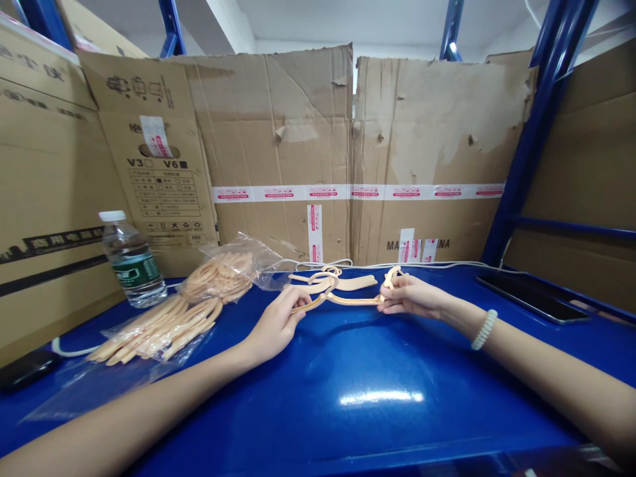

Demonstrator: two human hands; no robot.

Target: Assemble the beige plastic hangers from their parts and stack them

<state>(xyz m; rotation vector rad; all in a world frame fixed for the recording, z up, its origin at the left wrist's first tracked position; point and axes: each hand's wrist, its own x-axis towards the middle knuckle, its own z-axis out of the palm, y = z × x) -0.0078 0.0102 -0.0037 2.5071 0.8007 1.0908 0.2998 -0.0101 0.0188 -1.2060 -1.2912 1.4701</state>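
Observation:
Between my two hands stretches a thin beige strip (354,301), slightly above the blue table (387,424). My left hand (279,319) pinches its left end between thumb and fingers. The right end is gripped by my right hand (410,296), with a curled beige piece (392,275) sticking up from the fingers. Near the middle, the strip meets a beige ring-shaped piece (332,283); how they join cannot be made out. Just behind lie more beige strips (358,283), partly hidden by what I hold.
Left of my hands are a bundle of beige strips (149,328) on clear plastic, a bag of beige loops (218,273) and a water bottle (132,262). A black phone (534,298) lies right; a black object (30,369) lies far left. Cardboard sheets (278,132) wall the back.

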